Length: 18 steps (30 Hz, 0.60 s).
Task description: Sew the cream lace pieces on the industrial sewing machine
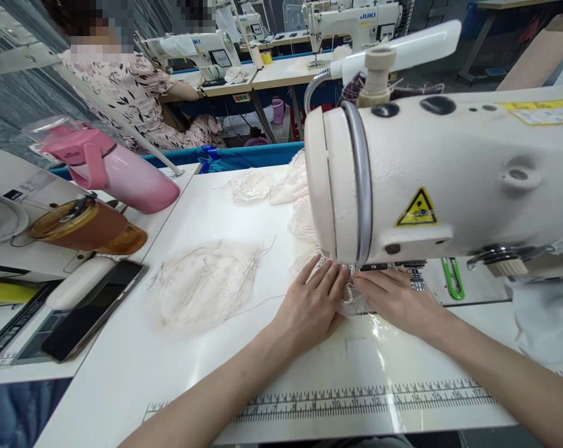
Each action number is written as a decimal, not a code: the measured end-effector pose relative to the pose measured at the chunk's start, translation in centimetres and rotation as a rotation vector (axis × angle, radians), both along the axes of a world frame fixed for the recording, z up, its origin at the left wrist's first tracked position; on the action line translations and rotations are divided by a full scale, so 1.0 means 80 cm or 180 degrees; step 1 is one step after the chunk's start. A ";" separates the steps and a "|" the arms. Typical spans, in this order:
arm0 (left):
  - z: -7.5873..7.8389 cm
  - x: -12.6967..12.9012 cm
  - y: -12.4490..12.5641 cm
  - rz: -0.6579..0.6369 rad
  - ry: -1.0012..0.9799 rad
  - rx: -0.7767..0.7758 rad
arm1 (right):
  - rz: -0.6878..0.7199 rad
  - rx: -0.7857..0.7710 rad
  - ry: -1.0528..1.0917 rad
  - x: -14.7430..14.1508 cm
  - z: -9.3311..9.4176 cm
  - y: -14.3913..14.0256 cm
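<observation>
Beneath the head of a cream sewing machine (pixel 337 186), a piece of pale lace fabric (pixel 349 292) lies at the needle area, which the machine head mostly hides. My left hand (pixel 311 302) rests flat on the fabric's left side, fingers stretched forward. From the right, my right hand (pixel 400 302) reaches in with straight fingers laid on the fabric's edge, some of them partly covered by the machine. On the tabletop to the left is a loose pale lace piece (pixel 206 283) with trailing threads. More lace pieces (pixel 253 185) lie behind the machine head.
A pink bottle (pixel 117 168), an amber cup (pixel 89 227) and a phone (pixel 92 311) stand or lie at left. Right of the needle area lies a green thread snipper (pixel 453 279). A printed ruler (pixel 337 404) runs along the front edge. Another person (pixel 132 93) sits beyond the table.
</observation>
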<state>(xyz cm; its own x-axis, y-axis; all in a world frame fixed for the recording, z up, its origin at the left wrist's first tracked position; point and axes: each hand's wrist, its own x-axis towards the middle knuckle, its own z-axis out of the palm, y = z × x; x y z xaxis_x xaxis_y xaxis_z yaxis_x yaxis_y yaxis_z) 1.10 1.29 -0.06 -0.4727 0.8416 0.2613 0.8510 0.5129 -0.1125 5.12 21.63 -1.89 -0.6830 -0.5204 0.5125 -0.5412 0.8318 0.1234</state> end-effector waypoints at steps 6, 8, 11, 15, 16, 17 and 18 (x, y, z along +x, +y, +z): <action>-0.001 0.004 0.001 0.0021 0.0059 0.0110 | -0.0246 0.0172 0.0407 -0.002 0.012 0.001; -0.002 0.005 0.001 0.0026 0.0106 0.0137 | -0.0218 0.0203 0.0484 -0.004 0.011 0.004; -0.002 0.004 0.001 0.0028 0.0131 0.0149 | -0.0236 0.0219 0.0538 -0.005 0.010 0.006; -0.003 0.002 0.002 0.0057 0.0133 0.0136 | -0.0402 0.0275 0.0333 -0.003 0.016 0.006; -0.003 0.002 0.002 0.0065 0.0136 0.0127 | -0.0429 0.0284 0.0301 -0.003 0.018 0.005; -0.003 0.002 0.003 0.0075 0.0137 0.0118 | -0.0436 0.0282 0.0287 -0.002 0.019 0.005; -0.003 0.001 0.003 0.0085 0.0139 0.0114 | -0.0441 0.0267 0.0280 -0.002 0.020 0.005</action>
